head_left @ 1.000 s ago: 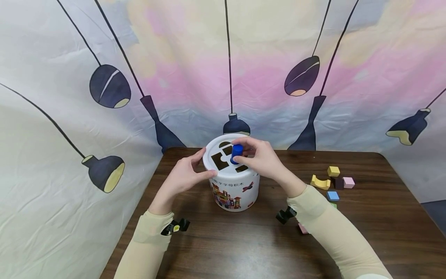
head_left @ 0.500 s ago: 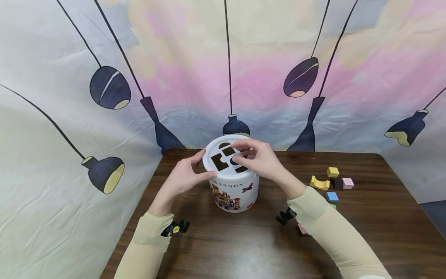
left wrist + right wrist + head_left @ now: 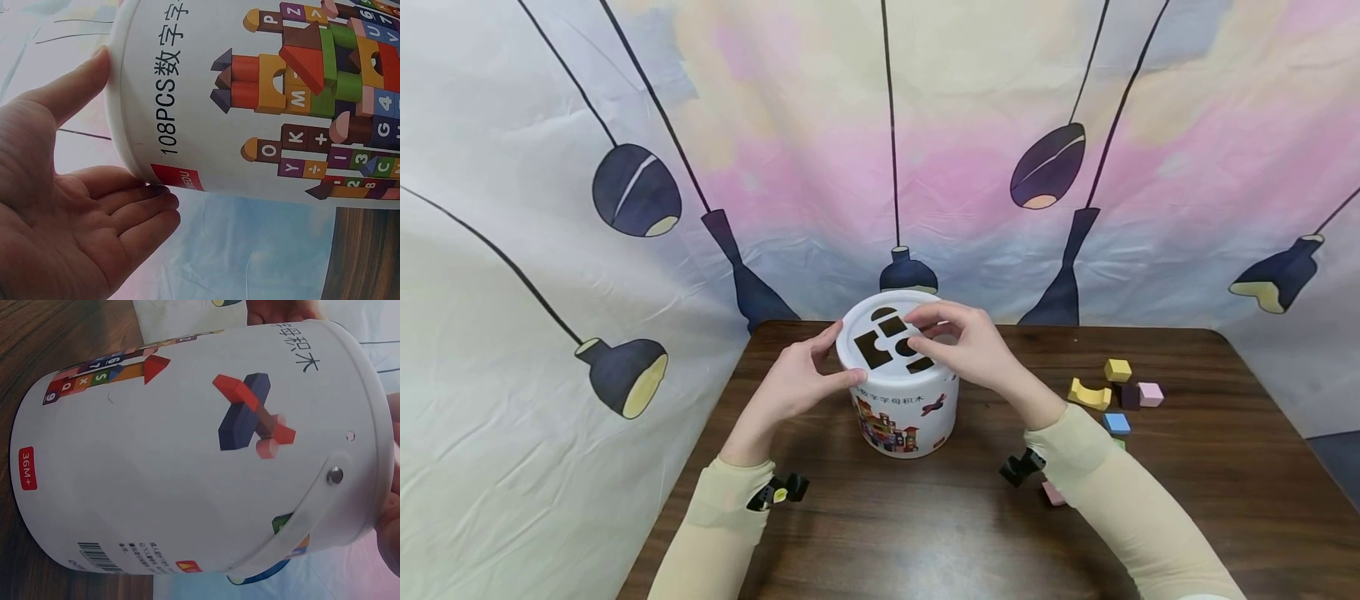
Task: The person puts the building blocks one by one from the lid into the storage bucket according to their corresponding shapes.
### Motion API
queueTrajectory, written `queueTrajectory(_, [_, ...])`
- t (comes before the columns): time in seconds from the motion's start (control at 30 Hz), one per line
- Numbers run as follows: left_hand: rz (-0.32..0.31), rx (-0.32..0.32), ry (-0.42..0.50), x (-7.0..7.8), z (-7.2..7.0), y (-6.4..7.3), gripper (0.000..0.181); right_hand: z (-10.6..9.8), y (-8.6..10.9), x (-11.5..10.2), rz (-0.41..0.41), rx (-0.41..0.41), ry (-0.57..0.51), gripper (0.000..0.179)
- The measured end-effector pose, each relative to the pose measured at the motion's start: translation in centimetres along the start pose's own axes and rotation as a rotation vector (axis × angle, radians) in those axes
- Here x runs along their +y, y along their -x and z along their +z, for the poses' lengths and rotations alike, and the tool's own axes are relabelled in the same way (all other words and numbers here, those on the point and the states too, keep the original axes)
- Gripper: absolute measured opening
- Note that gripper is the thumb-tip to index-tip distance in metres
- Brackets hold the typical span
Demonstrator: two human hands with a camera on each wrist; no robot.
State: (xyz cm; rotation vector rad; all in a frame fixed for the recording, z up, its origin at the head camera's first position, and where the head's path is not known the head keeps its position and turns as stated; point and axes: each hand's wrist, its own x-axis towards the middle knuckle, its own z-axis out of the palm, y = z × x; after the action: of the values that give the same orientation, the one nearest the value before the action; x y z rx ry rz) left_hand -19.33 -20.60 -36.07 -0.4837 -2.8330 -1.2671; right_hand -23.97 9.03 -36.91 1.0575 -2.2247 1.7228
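Note:
A white block bucket [image 3: 940, 417] printed with coloured buildings stands upright on the table. Its white lid [image 3: 887, 381] has several cut-out holes, one of them a round hole [image 3: 906, 347]. With thumb and fairly straight fingers, my left hand [image 3: 797, 375] touches the left and front of the lid's rim; the left wrist view shows its palm away from the wall. Over the round hole hovers my right hand [image 3: 973, 346], thumb and fingertips apart with nothing between them. In the right wrist view that hand is mostly cut off beyond the rim.
On the right of the dark wooden table [image 3: 887, 533] lie loose blocks: a yellow arch [image 3: 1089, 395], a yellow block [image 3: 1117, 370], a pink block [image 3: 1150, 394], a blue block [image 3: 1117, 423] and others. Another pink block [image 3: 1053, 493] lies beside the right sleeve. A cloth backdrop [image 3: 820, 167] hangs behind.
One second ago my right hand pinched a blue cylinder block upright in the round hole; the block is out of sight now and the hole looks dark. That hand has shifted slightly right.

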Motion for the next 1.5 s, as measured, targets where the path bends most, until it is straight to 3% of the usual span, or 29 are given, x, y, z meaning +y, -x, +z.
queueTrajectory(0.2, [-0.001, 0.011, 0.023, 0.1, 0.4, -0.2, 0.098, -1.6, 1.4, 1.1, -0.058, 0.075, -0.043, 0.029])
queueTrajectory(0.33, [-0.007, 0.012, 0.054, 0.1, 0.8, -0.3, 0.098, -3.2, 2.8, 2.0, -0.056, 0.148, -0.074, 0.028])
queueTrajectory(0.63, [-0.016, 0.018, 0.039, 0.3, 0.6, 0.0, 0.098, -6.8, 5.9, 3.8, 0.038, 0.245, -0.057, 0.029])
queueTrajectory(0.9, [-0.011, 0.018, 0.035, 0.2, 0.4, 0.1, 0.098, -10.0, 8.6, 5.8, 0.146, 0.264, 0.073, 0.030])
queueTrajectory(1.3, [-0.015, 0.016, 0.041, 0.3, 0.3, 0.2, 0.098, -15.2, 14.4, 10.2, 0.396, 0.179, 0.362, 0.044])
queueTrajectory(1.5, [-0.011, 0.022, 0.041, 0.1, 0.2, 0.3, 0.098, -16.6, 16.3, 11.5, 0.461, 0.084, 0.510, 0.048])
